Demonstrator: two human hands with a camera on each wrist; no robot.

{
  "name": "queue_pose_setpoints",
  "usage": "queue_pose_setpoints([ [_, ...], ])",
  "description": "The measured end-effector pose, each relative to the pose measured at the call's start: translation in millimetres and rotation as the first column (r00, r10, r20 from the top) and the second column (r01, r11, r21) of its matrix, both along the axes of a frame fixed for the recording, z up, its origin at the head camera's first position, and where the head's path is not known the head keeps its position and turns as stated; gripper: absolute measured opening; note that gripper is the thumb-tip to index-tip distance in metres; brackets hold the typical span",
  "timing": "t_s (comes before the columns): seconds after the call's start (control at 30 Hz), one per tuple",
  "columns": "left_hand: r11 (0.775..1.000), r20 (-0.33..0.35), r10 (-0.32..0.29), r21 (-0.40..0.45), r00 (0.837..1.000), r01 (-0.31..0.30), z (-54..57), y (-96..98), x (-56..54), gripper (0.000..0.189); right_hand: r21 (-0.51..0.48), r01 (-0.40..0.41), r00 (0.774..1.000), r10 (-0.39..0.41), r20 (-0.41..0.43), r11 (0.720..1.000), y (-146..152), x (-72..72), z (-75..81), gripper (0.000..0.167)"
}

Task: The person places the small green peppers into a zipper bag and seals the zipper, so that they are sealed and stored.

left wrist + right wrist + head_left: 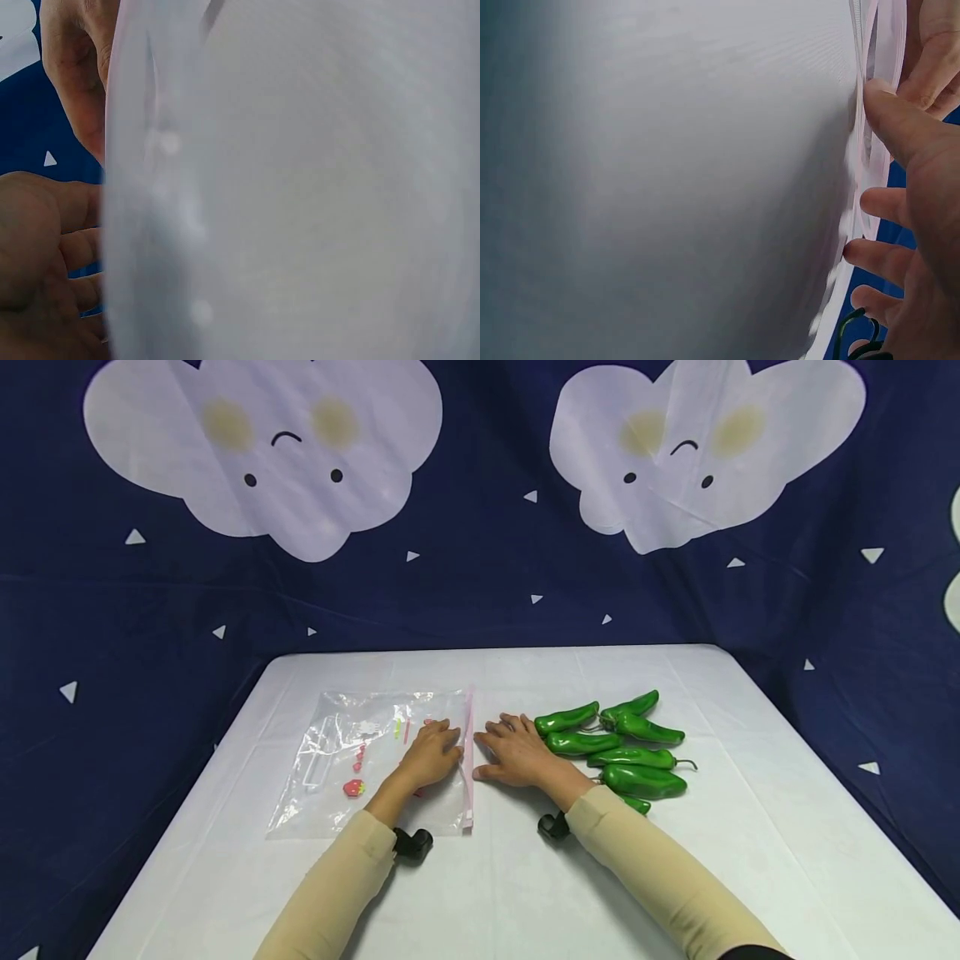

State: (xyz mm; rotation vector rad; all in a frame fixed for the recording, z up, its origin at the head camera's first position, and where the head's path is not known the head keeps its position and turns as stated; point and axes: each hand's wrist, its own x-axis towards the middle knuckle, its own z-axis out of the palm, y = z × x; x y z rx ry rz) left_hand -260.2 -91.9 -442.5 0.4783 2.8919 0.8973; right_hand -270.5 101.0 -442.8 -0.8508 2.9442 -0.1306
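A clear zip bag (300,814) printed with small strawberries lies flat, its pink zip edge (469,777) facing right. My left hand (433,753) rests on the bag close to that edge, fingers loosely bent; its palm side (30,247) shows in the left wrist view. Just right of the zip edge, my right hand (517,752) is spread on the table with thumb and fingertips down. In the right wrist view my right hand (937,202) touches down beside the pink strip (889,45). Neither hand holds anything.
Several green peppers (645,781) lie in a loose group to the right of my right hand, the nearest partly behind the wrist. A white cloth covers the table (480,893). Behind it hangs a dark blue curtain (480,527) with clouds.
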Motion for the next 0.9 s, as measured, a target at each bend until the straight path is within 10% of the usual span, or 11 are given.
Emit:
queue_pose_setpoints([
  [0.9,0.995,0.017,-0.072,0.065,0.997,0.070,-4.6,-12.4,-1.9,0.045,0.035,0.007,0.999,-0.008,0.050,0.999,-7,0.6,-1.5,0.070],
])
